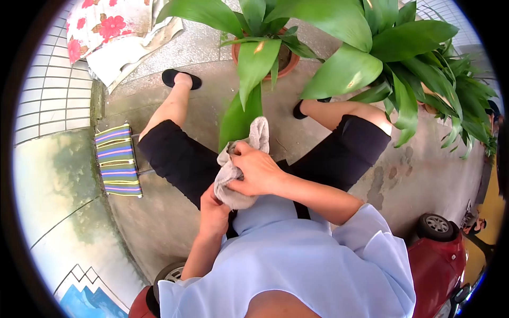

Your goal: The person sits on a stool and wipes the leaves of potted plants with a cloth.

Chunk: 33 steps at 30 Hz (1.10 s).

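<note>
A crumpled grey-beige cloth (259, 133) is bunched in front of my lap. My right hand (260, 172) is closed on it from above, fingers pressed into the folds. Lower and to the left, my left hand (213, 213) grips the cloth's bottom edge between thumb and fingers. A long green leaf (239, 123) hangs down from a potted plant, and its lower end meets the cloth. Whether the leaf tip lies inside the folds is hidden. The plant's terracotta pot (289, 64) stands on the ground beyond my hands, between my feet.
More large leafy plants (419, 69) crowd the upper right. A striped folding stool (117, 160) stands by my left leg, near a tiled wall (55, 100). Floral fabric (111, 29) lies at the upper left. A red car (436, 267) is behind me at the right.
</note>
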### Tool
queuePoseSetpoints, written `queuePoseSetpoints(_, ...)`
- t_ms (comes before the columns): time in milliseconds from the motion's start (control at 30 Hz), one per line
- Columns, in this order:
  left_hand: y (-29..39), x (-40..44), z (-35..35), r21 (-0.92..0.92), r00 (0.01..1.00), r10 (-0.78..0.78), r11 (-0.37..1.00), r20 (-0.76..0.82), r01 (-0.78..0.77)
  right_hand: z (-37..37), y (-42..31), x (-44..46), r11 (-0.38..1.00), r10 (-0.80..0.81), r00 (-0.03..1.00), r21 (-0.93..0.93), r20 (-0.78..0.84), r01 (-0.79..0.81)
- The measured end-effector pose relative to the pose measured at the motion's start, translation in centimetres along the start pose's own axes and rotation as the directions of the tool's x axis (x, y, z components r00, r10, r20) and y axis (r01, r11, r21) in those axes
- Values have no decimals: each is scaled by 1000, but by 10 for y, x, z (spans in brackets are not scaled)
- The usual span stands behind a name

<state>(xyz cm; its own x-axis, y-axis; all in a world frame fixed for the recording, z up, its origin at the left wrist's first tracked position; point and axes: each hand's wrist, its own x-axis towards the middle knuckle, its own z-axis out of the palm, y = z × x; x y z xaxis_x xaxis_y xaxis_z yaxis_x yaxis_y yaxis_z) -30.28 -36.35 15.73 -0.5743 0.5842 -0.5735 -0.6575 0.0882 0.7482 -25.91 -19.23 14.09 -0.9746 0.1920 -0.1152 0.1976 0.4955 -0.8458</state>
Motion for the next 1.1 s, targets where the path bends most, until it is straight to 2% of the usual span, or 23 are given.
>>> queuePoseSetpoints(67,-3,1,-13,8,994,-89,996,63,89,10,18,24,985,96,995,-149,28,-91)
queuePoseSetpoints(133,7,-1,1,22,995,-93,995,19,93,13,43,52,936,169,986,-311,-14,-165)
queuePoseSetpoints(267,15,-3,13,56,996,-85,995,40,82,13,112,106,836,238,950,-454,-203,-307)
queuePoseSetpoints(367,18,-2,12,48,998,-56,997,38,54,-3,144,126,824,247,919,-433,-307,-366)
queuePoseSetpoints(467,30,-1,12,28,999,-38,999,28,37,-10,132,116,905,255,924,-265,-284,-332)
queuePoseSetpoints(500,29,1,9,26,999,-37,999,31,36,-2,127,106,949,160,958,-230,-237,-216)
queuePoseSetpoints(567,32,4,9,-16,998,-57,998,5,57,3,86,71,982,100,980,-141,-170,-125)
queuePoseSetpoints(600,34,6,9,-36,998,-62,997,-9,62,10,70,53,988,155,975,34,-161,-152)
queuePoseSetpoints(633,36,8,9,-24,998,-57,998,-19,56,19,60,35,983,104,976,170,-191,-71)
queuePoseSetpoints(733,38,7,8,8,998,-50,999,-47,50,16,31,3,872,105,993,484,-51,-68)
queuePoseSetpoints(800,39,6,3,14,998,-28,999,-55,28,-13,33,-6,706,40,951,665,306,-244)
queuePoseSetpoints(833,42,6,-4,0,1000,5,1000,-11,-5,-21,45,-11,634,-65,954,750,294,-189)
queuePoseSetpoints(867,47,7,-6,-7,999,45,999,-22,-45,-27,53,-20,393,-61,947,879,316,-268)
queuePoseSetpoints(933,61,11,-5,-23,992,123,992,-40,-124,-45,60,-28,131,-55,956,951,288,-279)
queuePoseSetpoints(967,68,15,-7,15,980,193,981,-39,-192,-52,58,-34,58,-58,985,986,162,-159)
queuePoseSetpoints(1067,94,30,-7,-32,931,355,933,-79,-359,-62,62,-36,87,268,963,994,34,-59)
queuePoseSetpoints(1100,99,33,-1,-53,922,373,924,-102,-380,-81,42,-32,121,197,973,988,-117,94)
